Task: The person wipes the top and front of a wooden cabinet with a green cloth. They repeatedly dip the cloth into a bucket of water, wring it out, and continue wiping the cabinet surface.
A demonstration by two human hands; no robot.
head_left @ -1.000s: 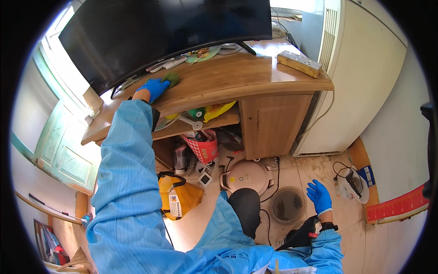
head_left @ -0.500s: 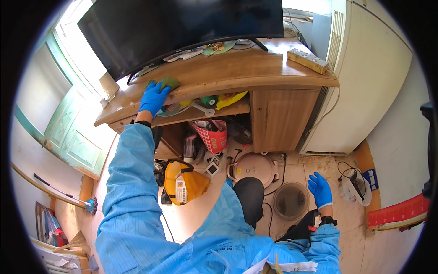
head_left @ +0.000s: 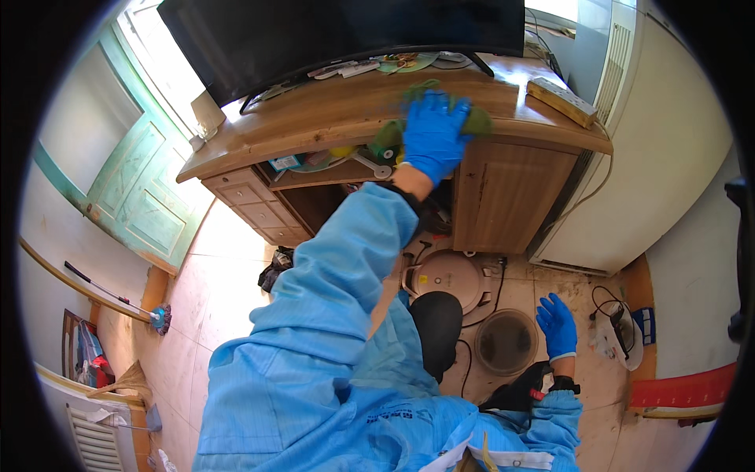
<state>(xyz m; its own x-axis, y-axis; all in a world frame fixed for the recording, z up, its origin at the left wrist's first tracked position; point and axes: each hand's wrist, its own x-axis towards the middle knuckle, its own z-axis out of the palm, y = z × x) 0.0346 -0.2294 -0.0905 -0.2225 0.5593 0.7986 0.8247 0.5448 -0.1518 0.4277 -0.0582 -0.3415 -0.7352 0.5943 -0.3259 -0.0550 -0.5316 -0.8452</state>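
Observation:
My left hand, in a blue glove, presses a green cloth against the front edge of the wooden TV cabinet. The cloth shows on both sides of the fingers and is slightly blurred. My left forearm reaches across the middle of the view and hides part of the open shelf below. Low on the right, my right hand, also gloved in blue, is held out with nothing in it, its fingers apart. Nearest to it is a round, dark-centred lid or basin on the floor.
A large black television stands on the cabinet, with remotes in front. A power strip lies at the right end. On the floor is a round pinkish appliance. A white fridge-like cabinet stands right; a mop leans left.
My left hand has swept the cloth rightward along the cabinet's front edge, from its left part to right of the middle. My right hand stays much the same. The view has shifted slightly.

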